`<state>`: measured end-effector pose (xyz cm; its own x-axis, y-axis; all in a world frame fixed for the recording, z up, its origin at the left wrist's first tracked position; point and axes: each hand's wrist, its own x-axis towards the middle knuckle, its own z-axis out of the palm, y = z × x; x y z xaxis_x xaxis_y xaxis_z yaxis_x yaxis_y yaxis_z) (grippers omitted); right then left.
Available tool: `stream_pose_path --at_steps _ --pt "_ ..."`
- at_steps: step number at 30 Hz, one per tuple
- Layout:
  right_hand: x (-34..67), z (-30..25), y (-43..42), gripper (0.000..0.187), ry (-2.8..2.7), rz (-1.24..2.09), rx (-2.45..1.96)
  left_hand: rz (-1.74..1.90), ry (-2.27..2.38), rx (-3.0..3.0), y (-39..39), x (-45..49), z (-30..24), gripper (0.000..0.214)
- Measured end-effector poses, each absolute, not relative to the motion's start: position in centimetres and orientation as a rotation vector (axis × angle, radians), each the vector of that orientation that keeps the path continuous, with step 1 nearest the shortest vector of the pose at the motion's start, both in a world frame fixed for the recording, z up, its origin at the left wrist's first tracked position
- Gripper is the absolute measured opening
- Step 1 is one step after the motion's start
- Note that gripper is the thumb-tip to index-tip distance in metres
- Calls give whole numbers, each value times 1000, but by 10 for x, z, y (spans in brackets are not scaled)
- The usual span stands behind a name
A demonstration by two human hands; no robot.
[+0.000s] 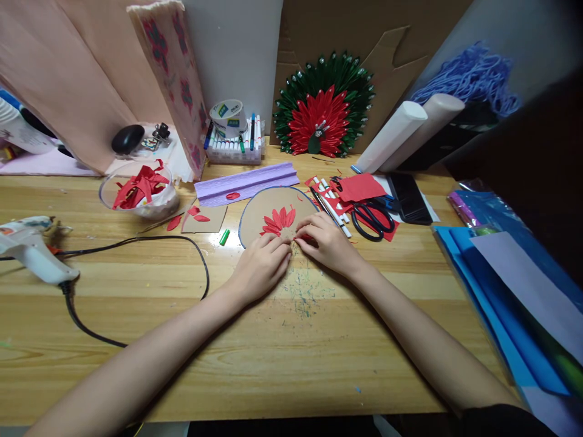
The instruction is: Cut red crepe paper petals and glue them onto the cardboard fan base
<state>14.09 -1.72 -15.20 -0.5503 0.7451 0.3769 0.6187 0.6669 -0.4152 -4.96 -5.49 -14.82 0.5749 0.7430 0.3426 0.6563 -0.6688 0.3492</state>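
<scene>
A round piece of cardboard (253, 212) with a blue-marked edge lies on the table in front of me. Red paper petals (279, 221) fan out in a half flower on it. My left hand (263, 267) rests on its near edge, fingers bent together just below the petals. Opposite it, my right hand (328, 241) pinches a small red piece, seemingly a paper petal, with thumb and fingertips. The fingertips of both hands nearly meet there. What the left fingers hold, if anything, is hidden.
A glue gun (34, 249) with a looping black cord lies left. Loose petals (198, 215) lie on a cardboard square. Behind are a tub of red scraps (136, 194), purple crepe paper (246, 184) and a red-green petal fan (324, 109). Black-handled scissors (372, 221) and markers lie right.
</scene>
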Motion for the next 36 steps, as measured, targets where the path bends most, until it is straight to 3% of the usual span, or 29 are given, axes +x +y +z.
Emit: stream_pose_path --at_steps 36 --pt "156 -155 -13 8 -2305 357 -1020 669 1157 2603 -54 -52 -151 18"
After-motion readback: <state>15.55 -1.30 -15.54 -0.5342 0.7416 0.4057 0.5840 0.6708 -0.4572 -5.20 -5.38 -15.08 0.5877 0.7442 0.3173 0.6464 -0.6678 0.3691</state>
